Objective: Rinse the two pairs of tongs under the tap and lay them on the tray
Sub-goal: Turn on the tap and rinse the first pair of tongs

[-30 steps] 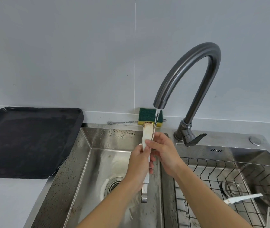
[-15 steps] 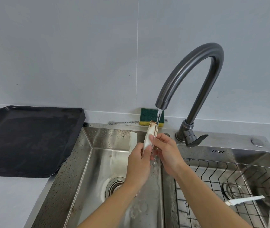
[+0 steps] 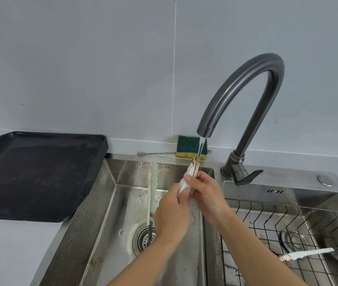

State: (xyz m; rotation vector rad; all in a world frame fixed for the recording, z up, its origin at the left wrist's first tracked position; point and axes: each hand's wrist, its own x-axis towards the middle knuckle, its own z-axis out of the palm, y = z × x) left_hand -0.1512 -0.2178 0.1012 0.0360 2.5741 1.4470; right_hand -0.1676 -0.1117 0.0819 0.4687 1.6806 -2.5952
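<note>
second tongs (image 3: 306,254) cut off bottom right

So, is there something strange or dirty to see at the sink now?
Yes. The tongs held by both hands under the tap have brown stains at the tip of one arm, where the water hits. The other pair of tongs, lying in the wire basket on the right, also shows a brownish end. The tray holds nothing.

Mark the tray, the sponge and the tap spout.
tray (image 3: 30,174): head view, bare middle of its dark floor.
sponge (image 3: 187,144): head view, its green scouring face.
tap spout (image 3: 204,130): head view, its outlet end.
</note>
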